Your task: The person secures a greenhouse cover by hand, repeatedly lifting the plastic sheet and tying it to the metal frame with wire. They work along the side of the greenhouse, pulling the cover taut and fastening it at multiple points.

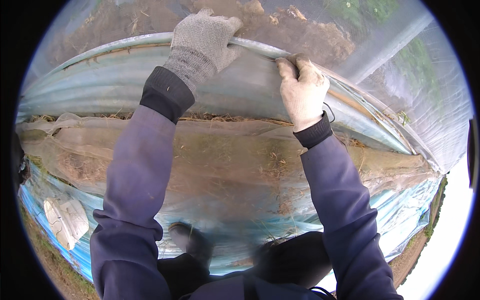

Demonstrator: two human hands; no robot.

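My left hand point(204, 43), in a grey knit glove, grips the long film-covered rail point(255, 45) that curves across the upper part of the view, its fingers over the far side. To the right, my right hand point(304, 88), in a dirty off-white glove, has its thumb and fingertips at the same rail's edge; whether it pinches the film there is hard to tell. Clear plastic film point(123, 82) hangs in folds below the rail. Under it runs a strip of dry straw point(213, 117), then fine mesh netting point(232, 150) spread towards me.
Blue-tinted plastic sheeting point(397, 210) lies around my boot point(183, 236). A white plastic container point(67, 221) rests on it at the lower left. Beyond the rail are brown soil clods point(326, 37), a slanting pale bar point(390, 47) and green plants behind film.
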